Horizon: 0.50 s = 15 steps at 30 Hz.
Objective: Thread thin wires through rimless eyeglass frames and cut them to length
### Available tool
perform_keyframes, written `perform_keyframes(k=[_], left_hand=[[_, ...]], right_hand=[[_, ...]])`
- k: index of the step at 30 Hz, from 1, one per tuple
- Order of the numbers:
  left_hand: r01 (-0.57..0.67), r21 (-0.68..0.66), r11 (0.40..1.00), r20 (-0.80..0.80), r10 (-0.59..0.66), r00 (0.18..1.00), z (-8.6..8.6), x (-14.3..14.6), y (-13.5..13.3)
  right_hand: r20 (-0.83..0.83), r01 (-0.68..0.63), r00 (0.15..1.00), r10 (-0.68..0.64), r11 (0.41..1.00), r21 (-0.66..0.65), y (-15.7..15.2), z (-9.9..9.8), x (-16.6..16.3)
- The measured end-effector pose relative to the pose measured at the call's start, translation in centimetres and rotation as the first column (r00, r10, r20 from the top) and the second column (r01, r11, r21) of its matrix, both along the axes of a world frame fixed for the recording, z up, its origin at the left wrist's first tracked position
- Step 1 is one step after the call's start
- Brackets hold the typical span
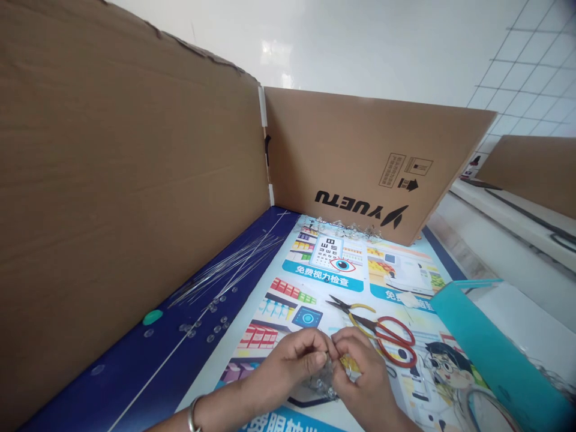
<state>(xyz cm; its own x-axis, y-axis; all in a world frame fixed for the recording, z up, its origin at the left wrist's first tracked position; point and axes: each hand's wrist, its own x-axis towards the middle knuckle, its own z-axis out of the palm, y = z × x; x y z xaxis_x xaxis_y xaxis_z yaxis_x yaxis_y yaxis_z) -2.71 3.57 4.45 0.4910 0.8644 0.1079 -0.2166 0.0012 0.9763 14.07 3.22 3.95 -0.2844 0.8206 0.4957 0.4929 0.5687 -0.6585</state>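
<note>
At the front middle of the table, my left hand (292, 363) and my right hand (364, 375) meet with fingertips pinched together. Below the fingertips hangs a cluster of clear beads (324, 381), partly hidden by both hands. Each hand appears closed on this beadwork; any fine wire between the fingers is too small to make out. Just beyond my right hand lie scissors with red handles (398, 336). Pliers with yellow handles (344, 306) lie against them.
Loose clear beads (218, 329) and thin wires (234, 264) lie on the blue strip at left, near a green disc (153, 317). More clear pieces (346, 228) line the back. Cardboard walls (315, 150) enclose the left and far sides. A teal box (490, 342) stands at right.
</note>
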Motion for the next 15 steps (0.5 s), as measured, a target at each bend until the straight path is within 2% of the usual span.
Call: perform_keyframes(k=[6, 11, 15], left_hand=[[-0.118, 0.295, 0.948, -0.21, 0.185, 0.96, 0.76, -0.11, 0.11], [-0.097, 0.296, 0.95, -0.252, 0.176, 0.951, 0.6, -0.07, 0.24], [-0.11, 0.297, 0.949, -0.307, 0.204, 0.93, 0.49, 0.02, 0.24]], right_hand=[[0.05, 0.024, 0.998, -0.027, 0.998, 0.053, -0.25, -0.42, 0.11], [0.135, 0.022, 0.99, -0.038, 0.993, 0.117, -0.41, -0.7, -0.01], [0.262, -0.003, 0.962, -0.076, 0.958, 0.288, -0.42, -0.97, -0.02]])
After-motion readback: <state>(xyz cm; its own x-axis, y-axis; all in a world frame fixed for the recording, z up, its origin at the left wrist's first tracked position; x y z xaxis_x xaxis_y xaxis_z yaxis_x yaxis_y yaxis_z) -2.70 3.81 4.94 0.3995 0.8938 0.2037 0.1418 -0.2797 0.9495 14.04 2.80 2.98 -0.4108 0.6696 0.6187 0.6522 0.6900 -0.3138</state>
